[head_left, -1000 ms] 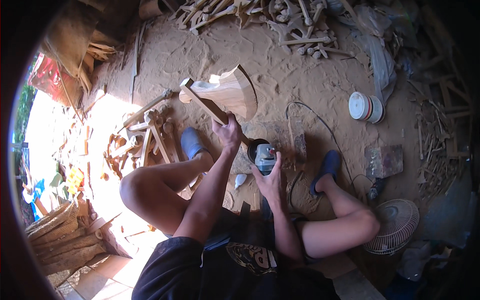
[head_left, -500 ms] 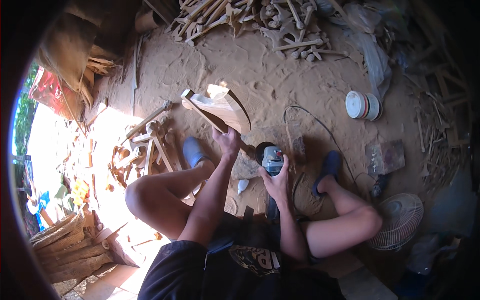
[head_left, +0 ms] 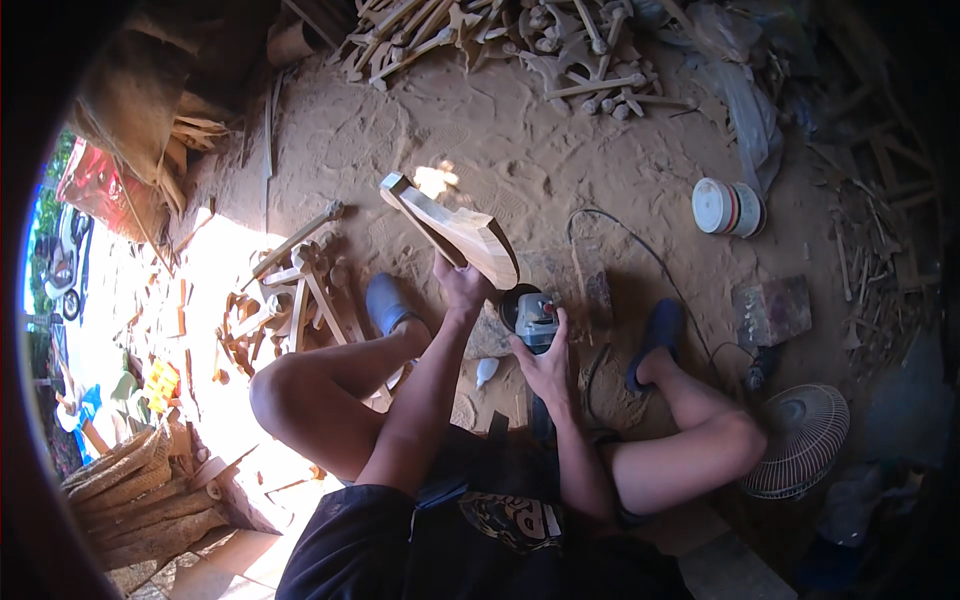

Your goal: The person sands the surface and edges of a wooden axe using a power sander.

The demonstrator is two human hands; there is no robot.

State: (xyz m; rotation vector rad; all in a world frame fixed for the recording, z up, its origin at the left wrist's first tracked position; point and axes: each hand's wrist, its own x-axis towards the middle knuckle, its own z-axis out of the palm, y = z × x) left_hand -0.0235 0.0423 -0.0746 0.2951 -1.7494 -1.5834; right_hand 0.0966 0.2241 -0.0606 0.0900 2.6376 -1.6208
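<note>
I sit on a sawdust-covered floor with my knees spread. My left hand (head_left: 462, 285) grips a curved, pale carved wooden piece (head_left: 450, 228) at its lower end and holds it tilted up and away from me. Just to the right and below, my right hand (head_left: 545, 362) is wrapped around an angle grinder (head_left: 532, 315) with a grey head and dark body. The grinder's disc sits close under the lower end of the wooden piece; whether they touch I cannot tell. A black cord (head_left: 640, 255) loops away from the grinder across the floor.
Blue slippers (head_left: 385, 300) (head_left: 655, 335) are on my feet. A heap of carved wooden parts (head_left: 290, 290) lies left, another pile (head_left: 520, 40) at the far top. A stack of round discs (head_left: 728, 207) and a floor fan (head_left: 795, 440) stand right. Woven baskets (head_left: 140, 490) sit lower left.
The wooden piece has turned in my left hand, from showing its broad face to lying flatter and edge-on. The grinder in my right hand has stayed just below it.
</note>
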